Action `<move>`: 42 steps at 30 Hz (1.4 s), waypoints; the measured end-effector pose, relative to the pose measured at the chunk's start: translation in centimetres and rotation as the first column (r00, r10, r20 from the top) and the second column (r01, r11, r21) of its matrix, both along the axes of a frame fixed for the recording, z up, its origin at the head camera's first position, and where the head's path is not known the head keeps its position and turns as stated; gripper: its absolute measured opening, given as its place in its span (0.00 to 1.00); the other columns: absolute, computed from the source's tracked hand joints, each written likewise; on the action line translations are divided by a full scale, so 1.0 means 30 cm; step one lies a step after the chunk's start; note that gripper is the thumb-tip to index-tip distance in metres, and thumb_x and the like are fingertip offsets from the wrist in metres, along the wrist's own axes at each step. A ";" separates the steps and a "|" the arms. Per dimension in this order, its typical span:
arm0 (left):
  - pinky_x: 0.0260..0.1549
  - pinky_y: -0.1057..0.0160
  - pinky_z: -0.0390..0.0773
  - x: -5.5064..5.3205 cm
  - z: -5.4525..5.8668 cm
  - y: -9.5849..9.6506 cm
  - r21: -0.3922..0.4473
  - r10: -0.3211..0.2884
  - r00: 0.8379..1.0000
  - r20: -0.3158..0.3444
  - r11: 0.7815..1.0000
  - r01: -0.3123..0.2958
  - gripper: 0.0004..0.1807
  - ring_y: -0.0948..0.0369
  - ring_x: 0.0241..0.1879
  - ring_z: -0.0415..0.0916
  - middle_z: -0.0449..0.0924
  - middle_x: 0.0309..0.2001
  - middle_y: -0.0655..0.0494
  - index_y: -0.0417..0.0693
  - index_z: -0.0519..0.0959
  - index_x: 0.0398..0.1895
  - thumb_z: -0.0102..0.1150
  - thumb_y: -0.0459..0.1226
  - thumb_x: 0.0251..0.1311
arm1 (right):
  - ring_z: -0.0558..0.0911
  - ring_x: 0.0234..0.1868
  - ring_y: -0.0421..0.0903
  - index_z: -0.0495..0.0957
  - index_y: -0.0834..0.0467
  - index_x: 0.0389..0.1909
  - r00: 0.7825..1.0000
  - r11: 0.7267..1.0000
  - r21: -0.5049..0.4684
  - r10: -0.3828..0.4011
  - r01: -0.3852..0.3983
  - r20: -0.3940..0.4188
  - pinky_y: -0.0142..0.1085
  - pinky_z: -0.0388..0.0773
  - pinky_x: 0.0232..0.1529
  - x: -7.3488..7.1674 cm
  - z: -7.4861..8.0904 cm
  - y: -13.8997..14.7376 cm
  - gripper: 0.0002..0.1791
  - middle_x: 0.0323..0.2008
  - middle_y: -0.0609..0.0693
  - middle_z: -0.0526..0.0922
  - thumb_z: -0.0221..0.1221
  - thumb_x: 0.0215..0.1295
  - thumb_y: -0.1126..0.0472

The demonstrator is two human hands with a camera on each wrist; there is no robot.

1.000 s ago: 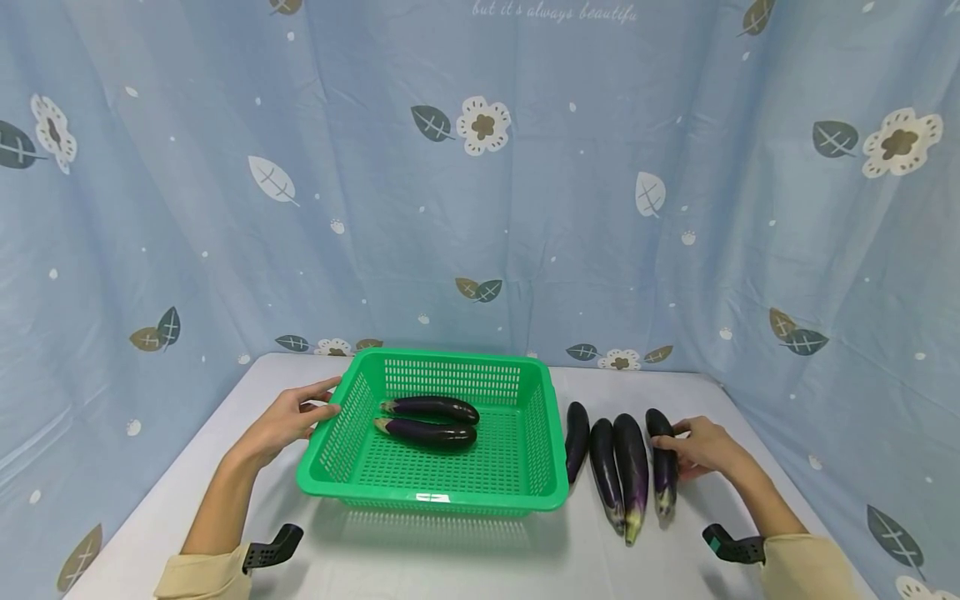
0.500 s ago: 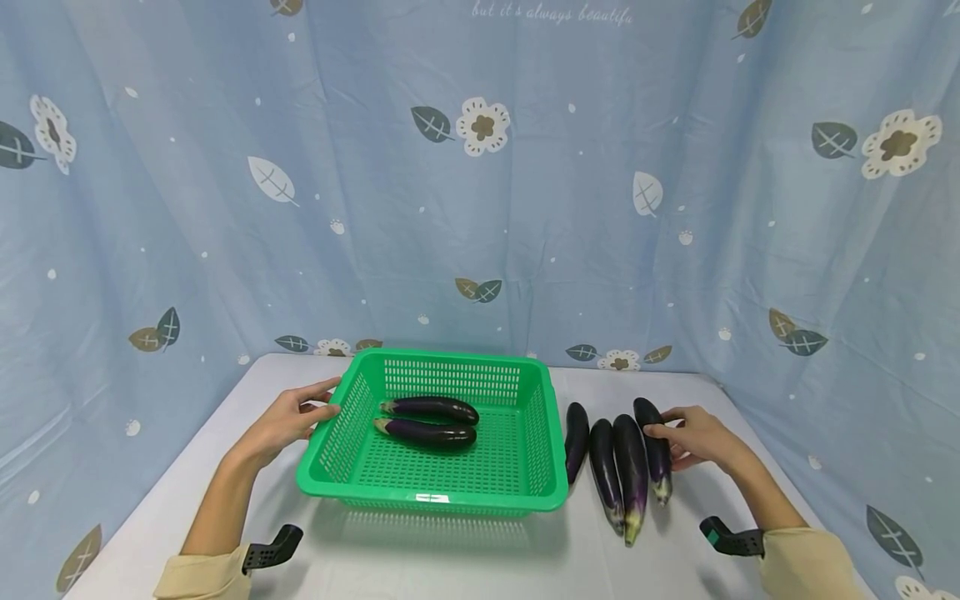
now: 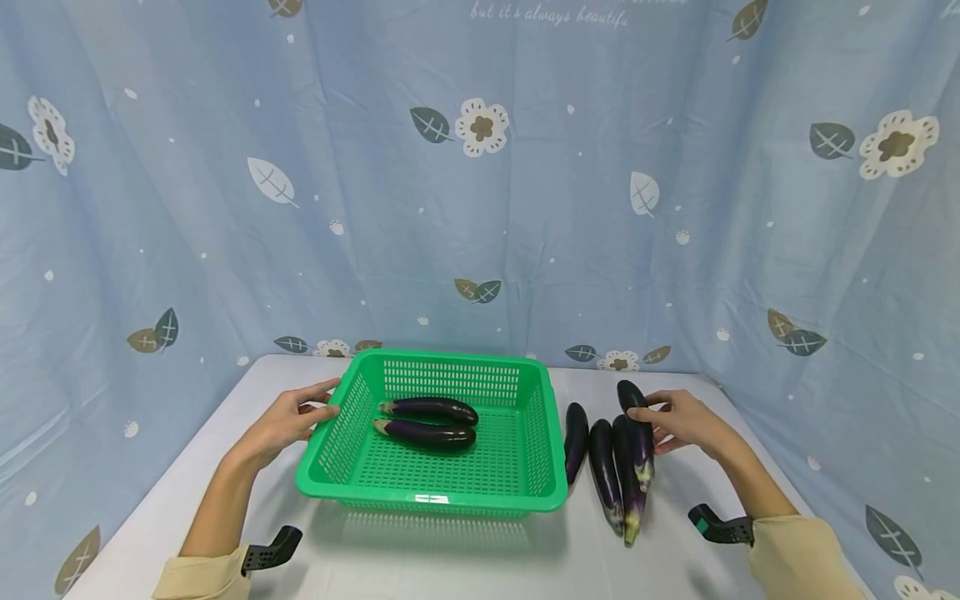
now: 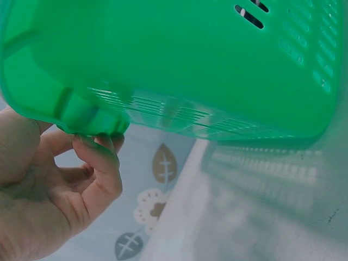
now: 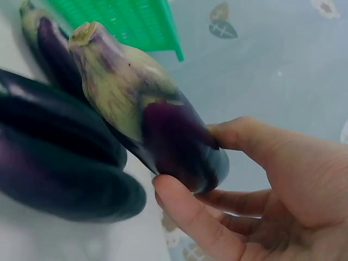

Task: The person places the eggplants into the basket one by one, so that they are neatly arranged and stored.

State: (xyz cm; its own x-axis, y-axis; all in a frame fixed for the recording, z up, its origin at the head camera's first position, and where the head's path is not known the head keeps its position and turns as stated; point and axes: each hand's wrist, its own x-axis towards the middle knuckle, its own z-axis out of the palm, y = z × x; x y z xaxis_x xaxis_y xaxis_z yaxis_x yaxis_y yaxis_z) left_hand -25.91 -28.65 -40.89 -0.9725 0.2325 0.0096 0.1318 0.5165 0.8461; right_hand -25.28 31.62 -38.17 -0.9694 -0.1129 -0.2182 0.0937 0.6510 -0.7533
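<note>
My left hand (image 3: 288,423) grips the left rim of the green plastic basket (image 3: 435,502), thumb and fingers pinching the edge in the left wrist view. Two dark purple eggplants (image 3: 427,433) lie side by side inside the basket, stems to the left. My right hand (image 3: 686,421) holds another eggplant (image 5: 179,130) between thumb and fingers; its pale stem end points toward the camera in the right wrist view. In the head view this held eggplant overlaps the right one of a pair of long eggplants (image 3: 603,467) on the table. One more eggplant (image 3: 576,442) lies against the basket's right side.
A white table (image 3: 420,567) carries everything. Behind it and at both sides hangs a blue curtain (image 3: 405,242) printed with leaves and flowers. Black camera mounts (image 3: 273,552) sit on both wrists.
My right hand has raised its eggplant off the table and carried it left, over the neighbouring eggplant. The left hand and the basket have stayed put.
</note>
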 end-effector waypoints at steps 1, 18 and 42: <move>0.36 0.58 0.76 0.000 0.000 0.000 0.000 0.001 1.000 0.000 1.000 -0.001 0.38 0.59 0.44 0.73 0.64 0.64 0.32 0.46 0.57 0.76 0.58 0.46 0.68 | 0.86 0.32 0.48 0.58 0.76 0.68 1.000 1.000 0.000 0.004 -0.004 -0.002 0.42 0.85 0.33 -0.001 0.008 -0.008 0.45 0.44 0.65 0.79 0.62 0.66 0.46; 0.36 0.58 0.76 -0.001 -0.002 -0.002 0.001 -0.003 1.000 -0.005 1.000 0.003 0.38 0.60 0.43 0.73 0.64 0.64 0.32 0.46 0.57 0.77 0.58 0.46 0.68 | 0.84 0.34 0.48 0.57 0.73 0.71 0.996 0.997 0.019 0.076 -0.076 -0.044 0.43 0.85 0.35 -0.033 0.128 -0.144 0.45 0.50 0.68 0.76 0.61 0.67 0.46; 0.34 0.58 0.76 0.002 0.000 -0.001 0.006 -0.004 1.000 0.000 1.000 0.004 0.38 0.60 0.44 0.73 0.64 0.64 0.31 0.46 0.57 0.77 0.58 0.46 0.68 | 0.84 0.28 0.46 0.62 0.68 0.71 0.972 0.976 0.060 0.215 -0.210 -0.091 0.42 0.85 0.31 -0.096 0.226 -0.376 0.39 0.43 0.62 0.82 0.61 0.67 0.50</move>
